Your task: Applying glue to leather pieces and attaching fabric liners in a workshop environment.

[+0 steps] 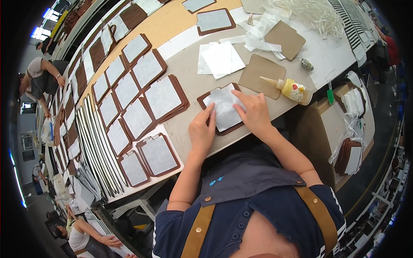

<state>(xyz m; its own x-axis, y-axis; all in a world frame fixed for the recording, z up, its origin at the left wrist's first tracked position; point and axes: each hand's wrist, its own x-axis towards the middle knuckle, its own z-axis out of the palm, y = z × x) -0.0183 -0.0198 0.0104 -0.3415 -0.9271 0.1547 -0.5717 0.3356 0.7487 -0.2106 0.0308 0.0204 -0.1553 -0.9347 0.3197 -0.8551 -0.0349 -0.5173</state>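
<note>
A brown panel [202,102] lies on the table in front of me with a white notched sheet [226,112] on top of it. My left hand [201,130] rests along the left edge of the sheet, its fingertips and thumb touching there, apart from each other. From the right, my right hand [254,112] reaches over the sheet, thumb and index finger spread and pressing on its surface. Brown rim shows around the white sheet. Just right of my right hand lies a yellow-labelled glue bottle [295,91] with a long nozzle, resting partly over a tan board [258,77].
Rows of stacked brown panels with white faces [161,98] stand to the left. Beyond the work are loose white sheets [221,59], another tan board [286,39] and tangled white strips [305,17]. An open carton [331,129] sits at right. People work at the far left.
</note>
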